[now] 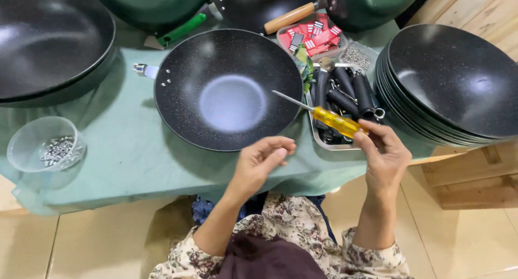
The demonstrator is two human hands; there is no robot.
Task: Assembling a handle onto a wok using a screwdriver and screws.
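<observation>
The right hand (384,157) is closed around the yellow translucent plastic handle of a screwdriver (333,121), with fingers and thumb wrapped about the handle's rear end. The tool's thin metal shaft slants up and to the left, and its tip hangs over the near right rim of a black speckled non-stick wok (229,88). That wok lies open side up on the table (124,155), which is covered with a pale green cloth; a short bare metal stub with rivets sticks out on its left side.

The left hand (263,160) holds nothing that can be seen. Its fingers are loosely curled, the thumb resting near the index finger, and it hovers just in front of the table's near edge, below the wok and apart from it.

Just beyond the right hand sits a shallow metal tray (324,144) filled with black plastic handles (345,93). Behind it is a clear container of small red and white labels (315,36). To the right stands a stack of black speckled woks (448,85). At the table's left end a clear plastic bowl (43,147) holds small silver screws, and a large dark wok (51,42) lies behind it.
</observation>
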